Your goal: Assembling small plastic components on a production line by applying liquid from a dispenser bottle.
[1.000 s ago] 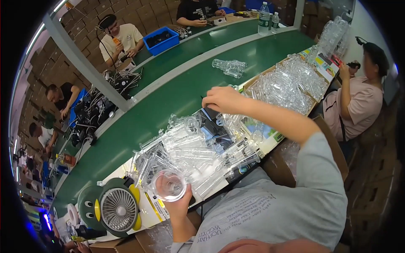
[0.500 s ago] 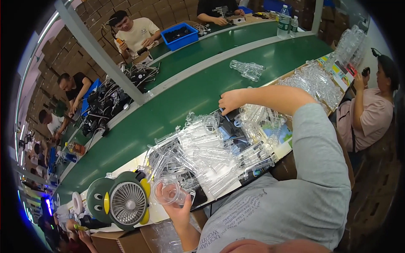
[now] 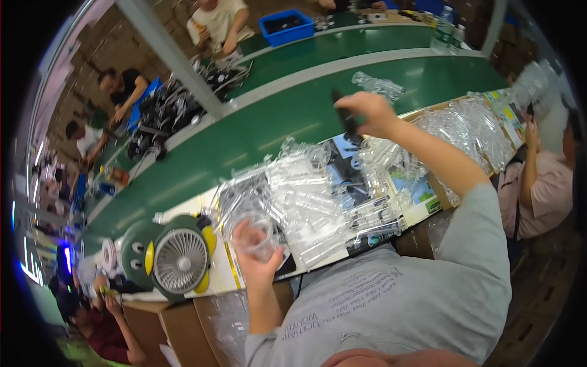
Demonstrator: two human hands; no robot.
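My left hand (image 3: 262, 269) is closed round a clear plastic cup-shaped part (image 3: 255, 240) with a round rim, low over the near edge of the bench. Farther off and to the right, my right hand (image 3: 374, 115) grips a dark, long, narrow tool (image 3: 346, 116); motion blurs it, so its exact kind cannot be made out. Below it lies a blue and black printed sheet (image 3: 345, 162). A heap of clear plastic parts (image 3: 299, 199) spreads between my hands, and more clear parts (image 3: 394, 156) lie right of the sheet.
A penguin-shaped green fan (image 3: 180, 257) stands at the left. Beyond the bench runs a green conveyor belt (image 3: 202, 165), with a clear part (image 3: 378, 85) on it. A shallow carton of clear parts (image 3: 468, 131) sits at the right. Several people work around; a metal post (image 3: 177, 61) rises ahead.
My right hand has lifted from beside the printed sheet, now with the dark tool in it. My left hand still holds the clear part. The whole view has shifted.
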